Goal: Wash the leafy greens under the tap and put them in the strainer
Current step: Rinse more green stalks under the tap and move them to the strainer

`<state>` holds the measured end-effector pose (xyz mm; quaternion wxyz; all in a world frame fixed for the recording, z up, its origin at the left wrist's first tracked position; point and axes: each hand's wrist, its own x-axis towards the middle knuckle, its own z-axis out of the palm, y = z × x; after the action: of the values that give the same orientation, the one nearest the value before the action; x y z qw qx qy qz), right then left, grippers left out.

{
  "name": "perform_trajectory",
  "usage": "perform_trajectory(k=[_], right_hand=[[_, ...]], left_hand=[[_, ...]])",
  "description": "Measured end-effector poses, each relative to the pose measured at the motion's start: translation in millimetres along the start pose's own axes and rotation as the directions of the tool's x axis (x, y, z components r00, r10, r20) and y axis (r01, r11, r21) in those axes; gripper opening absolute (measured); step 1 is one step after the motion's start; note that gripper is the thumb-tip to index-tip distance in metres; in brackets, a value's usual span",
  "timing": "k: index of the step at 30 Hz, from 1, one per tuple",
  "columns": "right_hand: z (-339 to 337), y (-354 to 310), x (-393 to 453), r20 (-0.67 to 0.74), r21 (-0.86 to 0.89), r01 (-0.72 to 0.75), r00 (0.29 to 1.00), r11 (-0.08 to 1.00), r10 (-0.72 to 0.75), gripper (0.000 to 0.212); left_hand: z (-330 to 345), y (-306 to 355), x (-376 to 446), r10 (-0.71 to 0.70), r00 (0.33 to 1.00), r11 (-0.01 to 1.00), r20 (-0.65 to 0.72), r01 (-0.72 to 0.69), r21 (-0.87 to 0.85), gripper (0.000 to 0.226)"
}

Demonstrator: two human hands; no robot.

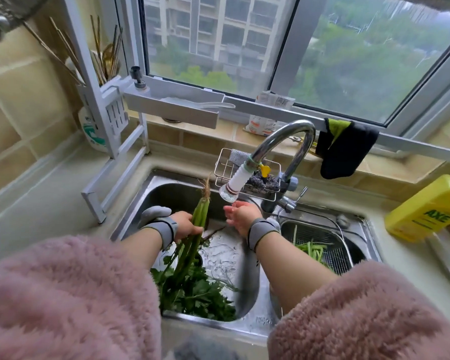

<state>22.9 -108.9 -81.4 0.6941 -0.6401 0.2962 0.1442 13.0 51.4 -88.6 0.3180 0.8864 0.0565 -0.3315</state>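
The left hand (186, 226) grips the leafy greens (192, 258) by their stalks — roots toward twelve o'clock; the right hand (240, 216) lies released, fingers relaxed, beneath the tap (230, 188) — strainer (320, 245) at three o'clock.

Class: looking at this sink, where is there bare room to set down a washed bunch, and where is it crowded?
Bare counter lies left of the sink, in front of the white rack. The strainer holds a few greens, with mesh still bare. Crowded: the basin, filled by the left hand, its greens and the right hand under the tap.
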Motion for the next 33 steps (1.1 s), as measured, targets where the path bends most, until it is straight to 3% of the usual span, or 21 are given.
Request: perform_trajectory(k=[3,5,8,12,15,18,21,23,27,31,33], right_hand=[[-2,2,-6,0.028,-0.177,-0.011,0.999,0.984,0.016,0.027],[-5,-4,-10,0.017,-0.291,0.085,0.996,0.953,-0.084,0.024],[-10,-10,-21,0.025,-0.266,0.258,0.965,0.929,-0.261,0.03],[-9,-15,-37,-0.014,-0.373,0.454,0.869,0.809,-0.494,0.035],[4,-26,-46,-0.062,-0.526,0.476,0.805,0.705,-0.59,0.036],[26,-52,-52,-0.09,-0.647,0.313,0.874,0.696,-0.477,0.044],[46,-75,-41,-0.049,-0.642,0.266,0.922,0.719,-0.385,0.025],[60,-89,-30,-0.034,-0.606,0.24,0.945,0.759,-0.326,0.041],[79,-116,-10,-0.026,-0.675,0.195,0.958,0.712,-0.286,0.058],[81,-135,1,0.02,-0.669,0.19,0.971,0.718,-0.239,0.039],[84,-144,7,0.025,-0.696,0.184,0.972,0.694,-0.233,0.044]], left_hand=[[5,3,2,-0.029,1.0,1.0,-0.002,0.029,0.001,0.048],[3,5,4,-0.035,0.999,0.999,-0.015,0.035,0.019,0.05],[-6,6,2,-0.037,0.999,0.998,-0.01,0.037,0.052,0.047],[-14,7,4,-0.03,1.0,0.998,0.007,0.03,0.054,0.047],[-16,9,4,-0.018,1.0,0.997,0.013,0.017,0.071,0.047],[-21,12,2,0.0,1.0,0.997,-0.014,0.001,0.073,0.046],[-30,15,4,0.006,0.998,1.0,-0.061,-0.007,-0.013,0.044],[-38,14,5,0.004,0.996,0.998,-0.085,-0.009,-0.059,0.043],[-54,14,13,0.004,0.991,0.999,-0.137,-0.01,-0.045,0.044],[-62,22,18,0.02,0.986,1.0,-0.166,-0.018,0.013,0.044],[-66,25,21,0.015,0.983,0.999,-0.18,-0.008,0.04,0.046]])
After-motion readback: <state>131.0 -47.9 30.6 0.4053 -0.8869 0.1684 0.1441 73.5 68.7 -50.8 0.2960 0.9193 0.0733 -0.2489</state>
